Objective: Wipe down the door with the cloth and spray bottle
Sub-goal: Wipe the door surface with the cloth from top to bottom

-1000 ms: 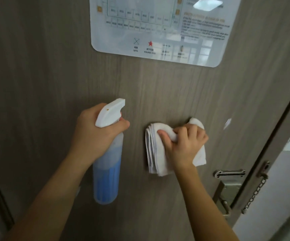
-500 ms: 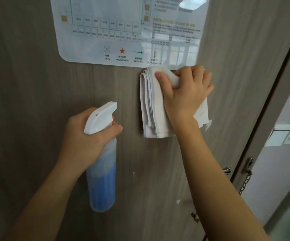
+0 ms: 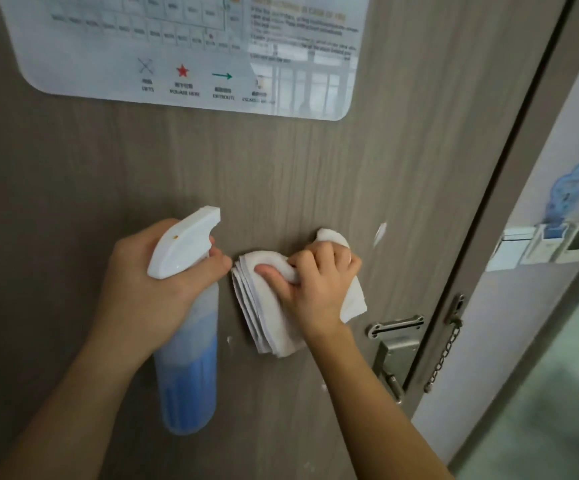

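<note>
A grey-brown wood-grain door (image 3: pixel 316 168) fills the view. My left hand (image 3: pixel 149 285) grips a spray bottle (image 3: pixel 187 368) by its neck; the bottle has a white trigger head and blue liquid in its lower half, and its nozzle faces the door. Just right of it, my right hand (image 3: pixel 316 289) holds a folded white cloth (image 3: pixel 267 317) and presses it flat against the door, thumb and fingers curled into its top fold. The cloth sits left of the lock hardware.
A laminated floor-plan notice (image 3: pixel 184 57) is stuck high on the door. A metal chain-guard plate (image 3: pixel 395 325), latch (image 3: pixel 393 362) and hanging chain (image 3: pixel 442 355) sit at the door's right edge. White flecks (image 3: pixel 380 233) dot the door. Wall switches (image 3: pixel 551 242) lie beyond the frame.
My right hand has swept the cloth down the door from just under the notice to level with the bottle. The left hand has kept its grip on the bottle.
</note>
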